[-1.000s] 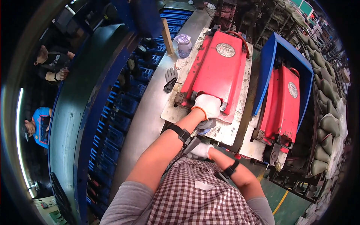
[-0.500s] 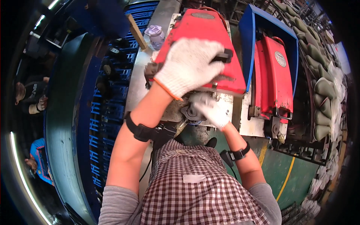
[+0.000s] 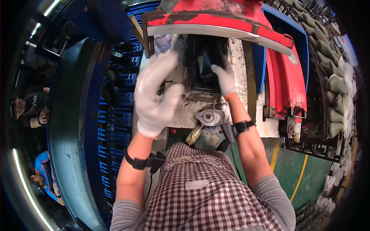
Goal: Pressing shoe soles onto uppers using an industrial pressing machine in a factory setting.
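A red machine cover (image 3: 231, 19) stands raised, its pale front edge above a black recess (image 3: 202, 86) in the worn metal table. Inside the recess lies a dark, shiny object (image 3: 206, 65) whose kind I cannot make out. My left hand (image 3: 158, 96), in a white knitted glove and smeared by motion, is open in the air left of the recess, thumb apart from the fingers. Also gloved, my right hand (image 3: 226, 79) is at the recess's right side, thumb and fingers apart beside the dark object; touching or not, I cannot tell. Nearer me sits a round metal latch (image 3: 208, 116).
On the right is a second red machine (image 3: 285, 84) with a blue hood (image 3: 260, 69). A purple-tinted clear container (image 3: 162, 43) stands behind my left hand. Blue racks (image 3: 111, 134) and a conveyor belt (image 3: 69, 134) run along the left, with two people beyond.
The red cover has swung up from its lowered position, baring the recess. My left hand has left its black handle and moved left; my right hand has gone from the round latch to the recess.
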